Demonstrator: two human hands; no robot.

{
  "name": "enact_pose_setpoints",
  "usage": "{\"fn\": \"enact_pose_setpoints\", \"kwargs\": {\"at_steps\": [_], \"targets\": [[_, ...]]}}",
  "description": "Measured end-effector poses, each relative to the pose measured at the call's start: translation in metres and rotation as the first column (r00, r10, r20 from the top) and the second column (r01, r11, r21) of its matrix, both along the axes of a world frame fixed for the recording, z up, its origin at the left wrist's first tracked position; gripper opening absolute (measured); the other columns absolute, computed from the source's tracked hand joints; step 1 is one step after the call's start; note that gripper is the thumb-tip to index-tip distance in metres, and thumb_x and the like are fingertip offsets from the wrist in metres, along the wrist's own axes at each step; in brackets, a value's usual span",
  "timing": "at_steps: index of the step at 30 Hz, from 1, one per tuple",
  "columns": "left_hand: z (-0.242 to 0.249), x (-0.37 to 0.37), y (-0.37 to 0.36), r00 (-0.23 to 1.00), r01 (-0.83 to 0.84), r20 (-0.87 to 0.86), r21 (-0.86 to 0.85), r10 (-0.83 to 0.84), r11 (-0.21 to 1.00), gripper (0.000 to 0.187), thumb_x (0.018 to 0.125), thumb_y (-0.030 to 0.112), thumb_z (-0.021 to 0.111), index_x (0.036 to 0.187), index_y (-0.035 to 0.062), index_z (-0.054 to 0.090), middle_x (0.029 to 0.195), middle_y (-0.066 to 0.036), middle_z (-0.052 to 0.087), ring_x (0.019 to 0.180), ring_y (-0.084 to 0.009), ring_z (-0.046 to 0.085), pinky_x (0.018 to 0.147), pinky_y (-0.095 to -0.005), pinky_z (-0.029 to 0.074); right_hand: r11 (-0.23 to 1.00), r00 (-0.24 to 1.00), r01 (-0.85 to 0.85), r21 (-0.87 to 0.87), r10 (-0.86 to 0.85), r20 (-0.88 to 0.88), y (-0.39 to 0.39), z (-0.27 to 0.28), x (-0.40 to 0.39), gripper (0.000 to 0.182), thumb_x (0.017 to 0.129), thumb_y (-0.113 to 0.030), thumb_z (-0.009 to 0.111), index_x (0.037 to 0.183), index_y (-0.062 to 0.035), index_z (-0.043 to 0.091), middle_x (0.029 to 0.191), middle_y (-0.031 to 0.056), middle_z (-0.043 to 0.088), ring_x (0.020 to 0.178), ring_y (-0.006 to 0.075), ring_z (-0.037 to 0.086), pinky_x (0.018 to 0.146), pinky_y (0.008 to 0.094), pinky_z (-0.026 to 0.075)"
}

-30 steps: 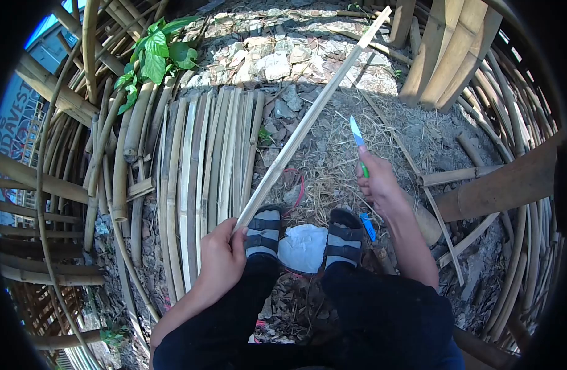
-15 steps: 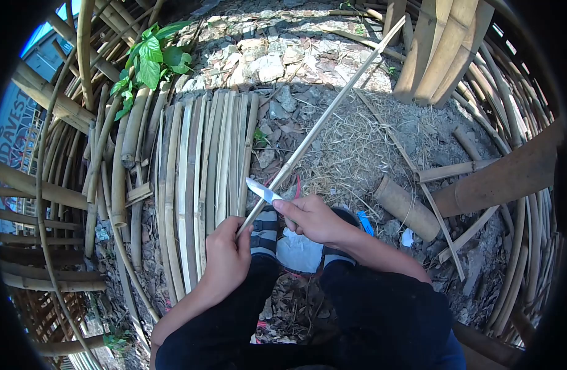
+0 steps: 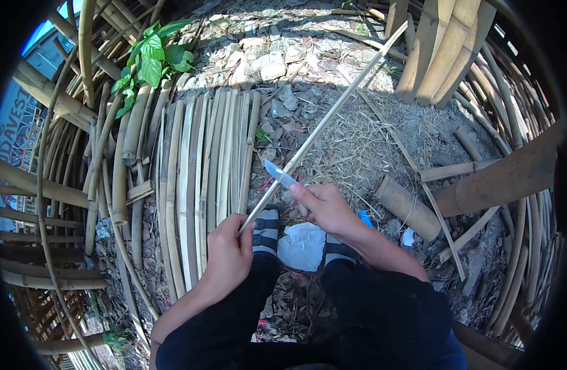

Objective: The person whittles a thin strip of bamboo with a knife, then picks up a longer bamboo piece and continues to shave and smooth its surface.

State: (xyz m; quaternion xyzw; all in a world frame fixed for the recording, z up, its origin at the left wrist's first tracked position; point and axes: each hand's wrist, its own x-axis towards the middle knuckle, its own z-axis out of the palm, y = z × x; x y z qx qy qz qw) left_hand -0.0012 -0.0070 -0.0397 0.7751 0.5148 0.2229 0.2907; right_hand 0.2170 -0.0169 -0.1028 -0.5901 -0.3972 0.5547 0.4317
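The knife [image 3: 279,174] has slid up the bamboo strip [image 3: 323,125] since earlier.

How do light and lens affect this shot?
Head view: sunlight washes out the far stones; shade covers both hands and the knife; the wide lens bows the side poles and leaves black corners; nothing looks badly blurred.

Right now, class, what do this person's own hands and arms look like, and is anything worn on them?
The left hand and right hand are ungloved, with no rings visible. The left forearm and right forearm show no sleeve, watch or bracelet.
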Motion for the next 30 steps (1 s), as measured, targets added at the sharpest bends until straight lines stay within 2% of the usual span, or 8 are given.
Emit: {"fn": "enact_pose_setpoints", "kwargs": {"at_steps": [5, 8, 11, 15, 20, 22, 25, 30], "targets": [[-0.003, -0.006, 0.000, 1.000, 0.023, 0.002, 0.048, -0.023, 0.999, 0.007, 0.091, 0.001, 0.062, 0.089, -0.0048, 0.061, 0.066, -0.021, 0.058, 0.051, -0.0301, 0.057, 0.049, -0.0400, 0.041, 0.973, 0.813, 0.166, 0.162, -0.228, 0.536, 0.003, 0.015, 0.019, 0.058, 0.099, -0.049, 0.053, 0.069, 0.0002, 0.062, 0.052, 0.0074, 0.052, 0.048, 0.0194, 0.050, 0.051, 0.0387, 0.041], [0.000, -0.011, 0.001, 0.998, -0.055, -0.006, 0.006, 0.055, 0.998, 0.008, 0.092, 0.002, 0.062, 0.088, -0.0049, 0.060, 0.065, -0.020, 0.057, 0.051, -0.0302, 0.057, 0.049, -0.0398, 0.041, 0.929, 0.808, 0.341, 0.141, -0.367, 0.461, 0.017, 0.004, 0.075, 0.058, 0.100, -0.049, 0.053, 0.067, -0.0009, 0.060, 0.052, 0.0043, 0.051, 0.048, 0.0151, 0.048, 0.050, 0.0351, 0.040], [-0.003, -0.010, 0.004, 0.998, -0.053, -0.033, 0.048, 0.055, 0.997, 0.009, 0.092, 0.002, 0.062, 0.087, -0.0051, 0.059, 0.064, -0.020, 0.057, 0.051, -0.0300, 0.056, 0.049, -0.0397, 0.041, 0.981, 0.987, 0.150, 0.124, -0.155, 0.031, 0.002, 0.015, 0.056, 0.058, 0.102, -0.047, 0.051, 0.062, -0.0051, 0.058, 0.054, -0.0029, 0.047, 0.051, 0.0073, 0.042, 0.049, 0.0266, 0.035], [-0.010, -0.006, 0.003, 0.998, -0.054, 0.013, 0.072, 0.053, 0.996, 0.013, 0.094, 0.006, 0.063, 0.085, -0.0038, 0.061, 0.057, -0.009, 0.053, 0.049, -0.0119, 0.048, 0.046, -0.0317, 0.036, 0.950, 0.952, -0.298, 0.092, 0.289, 0.100, -0.009, 0.019, -0.003, 0.061, 0.101, -0.049, 0.051, 0.062, -0.0029, 0.058, 0.053, 0.0019, 0.049, 0.050, 0.0120, 0.047, 0.051, 0.0322, 0.040], [-0.006, -0.007, 0.000, 0.999, -0.010, 0.031, 0.063, 0.008, 0.998, 0.014, 0.094, 0.006, 0.063, 0.085, -0.0034, 0.061, 0.056, -0.007, 0.052, 0.047, -0.0106, 0.046, 0.044, -0.0309, 0.035, 0.950, 0.949, -0.305, 0.068, 0.297, 0.109, 0.004, -0.004, -0.013, 0.064, 0.102, -0.050, 0.049, 0.061, -0.0020, 0.058, 0.052, 0.0042, 0.051, 0.050, 0.0128, 0.049, 0.052, 0.0329, 0.042], [-0.005, -0.008, -0.001, 0.999, -0.037, 0.030, -0.037, 0.038, 0.999, 0.010, 0.093, 0.002, 0.062, 0.086, -0.0046, 0.060, 0.063, -0.018, 0.055, 0.050, -0.0267, 0.054, 0.049, -0.0392, 0.039, 0.985, 0.988, -0.156, 0.070, 0.157, 0.000, 0.006, -0.007, -0.006, 0.064, 0.101, -0.050, 0.049, 0.060, -0.0022, 0.058, 0.053, 0.0038, 0.052, 0.050, 0.0120, 0.050, 0.051, 0.0313, 0.041], [-0.010, -0.010, 0.000, 1.000, -0.010, 0.019, 0.030, 0.010, 0.999, 0.014, 0.095, 0.007, 0.062, 0.085, -0.0032, 0.061, 0.056, -0.005, 0.052, 0.047, -0.0083, 0.046, 0.043, -0.0301, 0.034, 0.987, 0.984, -0.161, 0.022, 0.163, -0.076, 0.004, 0.003, -0.002, 0.063, 0.102, -0.050, 0.050, 0.060, -0.0026, 0.058, 0.054, 0.0028, 0.052, 0.050, 0.0111, 0.049, 0.049, 0.0295, 0.039], [-0.003, -0.008, -0.001, 0.999, -0.028, 0.017, -0.058, 0.029, 0.998, 0.012, 0.094, 0.005, 0.062, 0.086, -0.0040, 0.061, 0.057, -0.011, 0.053, 0.047, -0.0146, 0.050, 0.045, -0.0329, 0.036, 0.960, 0.946, -0.279, 0.017, 0.277, -0.168, -0.004, -0.004, -0.017, 0.057, 0.103, -0.044, 0.050, 0.061, -0.0065, 0.054, 0.054, -0.0026, 0.044, 0.049, 0.0065, 0.037, 0.047, 0.0259, 0.030]]}}
